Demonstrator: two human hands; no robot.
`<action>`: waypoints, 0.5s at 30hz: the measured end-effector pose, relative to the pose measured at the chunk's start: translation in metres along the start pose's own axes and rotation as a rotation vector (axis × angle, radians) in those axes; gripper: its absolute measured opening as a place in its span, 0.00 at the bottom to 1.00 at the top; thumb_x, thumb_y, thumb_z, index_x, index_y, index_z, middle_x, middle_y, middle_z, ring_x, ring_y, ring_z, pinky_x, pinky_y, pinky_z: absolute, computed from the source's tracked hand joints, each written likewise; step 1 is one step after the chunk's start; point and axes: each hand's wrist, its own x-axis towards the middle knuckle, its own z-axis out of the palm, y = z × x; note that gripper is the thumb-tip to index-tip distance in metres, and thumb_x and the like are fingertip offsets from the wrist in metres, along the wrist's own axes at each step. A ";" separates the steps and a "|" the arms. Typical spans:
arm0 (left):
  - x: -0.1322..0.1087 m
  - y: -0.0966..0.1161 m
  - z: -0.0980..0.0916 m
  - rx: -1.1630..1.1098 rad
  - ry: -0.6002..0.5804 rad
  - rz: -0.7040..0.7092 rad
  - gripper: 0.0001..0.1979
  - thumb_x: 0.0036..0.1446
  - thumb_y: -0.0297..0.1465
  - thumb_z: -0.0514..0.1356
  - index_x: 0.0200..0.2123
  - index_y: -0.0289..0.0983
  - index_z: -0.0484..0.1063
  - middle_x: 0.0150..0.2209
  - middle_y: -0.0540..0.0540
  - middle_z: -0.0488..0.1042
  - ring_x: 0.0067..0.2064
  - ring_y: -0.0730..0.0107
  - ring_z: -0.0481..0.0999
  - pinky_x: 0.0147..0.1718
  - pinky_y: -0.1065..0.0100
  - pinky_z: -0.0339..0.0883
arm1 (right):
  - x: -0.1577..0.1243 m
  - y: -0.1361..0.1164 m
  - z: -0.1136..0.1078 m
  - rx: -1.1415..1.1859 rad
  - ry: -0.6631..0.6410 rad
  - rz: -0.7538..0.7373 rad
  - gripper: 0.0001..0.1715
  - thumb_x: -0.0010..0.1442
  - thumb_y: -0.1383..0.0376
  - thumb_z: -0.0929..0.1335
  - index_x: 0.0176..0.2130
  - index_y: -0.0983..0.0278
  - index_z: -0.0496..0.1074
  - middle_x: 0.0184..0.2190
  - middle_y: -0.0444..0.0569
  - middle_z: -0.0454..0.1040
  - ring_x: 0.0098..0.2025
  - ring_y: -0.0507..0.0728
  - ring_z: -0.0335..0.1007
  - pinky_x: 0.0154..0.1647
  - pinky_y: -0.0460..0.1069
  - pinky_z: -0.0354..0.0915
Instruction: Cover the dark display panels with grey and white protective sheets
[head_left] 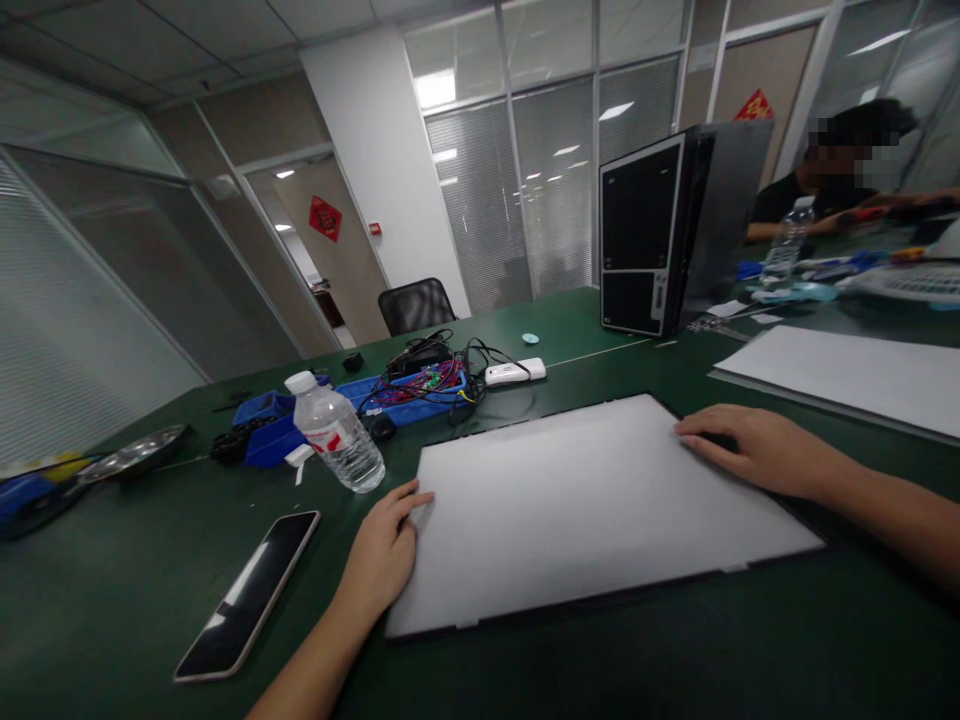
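Note:
A large flat white panel (585,505) with a thin black border lies on the green table (112,600) in front of me. My left hand (382,550) rests at the panel's left edge, fingers curled loosely, thumb touching the edge. My right hand (750,447) lies flat on the panel's right edge, fingers stretched out toward the far corner. Neither hand holds anything.
A phone (251,592) lies face up left of my left hand. A water bottle (337,432) stands beyond it, with blue trays of wires (409,390) behind. A computer tower (660,230) stands at the back right. Another white panel (855,375) lies right. A person sits far right.

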 end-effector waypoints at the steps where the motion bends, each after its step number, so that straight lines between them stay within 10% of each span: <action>1: 0.000 0.000 0.000 0.001 -0.001 -0.002 0.26 0.55 0.26 0.52 0.51 0.41 0.84 0.63 0.44 0.76 0.65 0.54 0.75 0.68 0.47 0.63 | 0.000 0.000 -0.001 -0.004 -0.006 -0.003 0.22 0.70 0.52 0.65 0.53 0.57 0.81 0.54 0.53 0.81 0.54 0.68 0.77 0.57 0.66 0.72; 8: -0.001 0.005 -0.001 -0.001 -0.012 0.001 0.22 0.60 0.34 0.53 0.50 0.40 0.84 0.63 0.42 0.77 0.64 0.51 0.76 0.67 0.47 0.66 | -0.014 0.069 -0.020 -0.238 0.078 0.242 0.35 0.71 0.47 0.59 0.64 0.65 0.74 0.65 0.63 0.71 0.66 0.71 0.65 0.67 0.66 0.60; 15: -0.001 0.006 -0.002 0.000 -0.015 0.033 0.20 0.61 0.36 0.55 0.49 0.41 0.84 0.62 0.42 0.78 0.64 0.51 0.76 0.67 0.47 0.65 | -0.048 0.154 -0.012 -0.321 -0.021 0.973 0.57 0.64 0.32 0.52 0.70 0.68 0.64 0.71 0.78 0.54 0.70 0.85 0.54 0.59 0.75 0.58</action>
